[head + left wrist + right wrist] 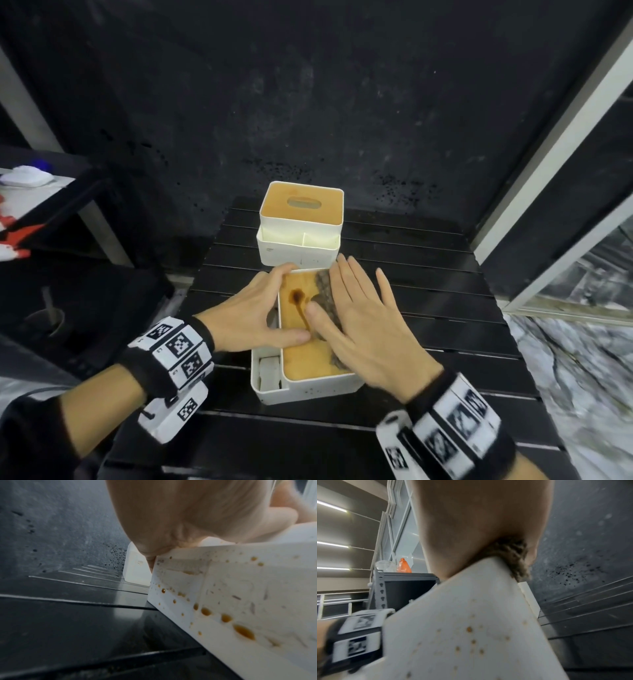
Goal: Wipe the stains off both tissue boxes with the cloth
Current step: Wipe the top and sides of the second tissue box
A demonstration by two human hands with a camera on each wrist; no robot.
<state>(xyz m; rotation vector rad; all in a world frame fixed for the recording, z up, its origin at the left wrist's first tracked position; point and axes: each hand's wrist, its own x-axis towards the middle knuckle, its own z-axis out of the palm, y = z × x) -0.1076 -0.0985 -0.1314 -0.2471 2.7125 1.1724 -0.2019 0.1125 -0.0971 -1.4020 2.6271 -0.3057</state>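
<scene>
The near tissue box [308,387] is white with a wooden lid and sits mid-table; a dark brown stain [298,298] runs down the lid. My left hand [270,305] grips the box's left side, index finger round the far corner and thumb on the lid. My right hand [359,308] lies flat, pressing a grey-brown cloth [325,291] onto the lid's right part. Brown drops spot the box's side [223,595] below my left hand [171,520]. The cloth [513,555] bulges under my right hand [479,520]. The far tissue box [301,222] stands just behind.
Both boxes sit on a black slatted table [428,308] against a speckled black wall. A shelf with white items [27,178] is at the left, a white window frame [565,171] at the right. An orange bottle [405,565] stands on a grey rack.
</scene>
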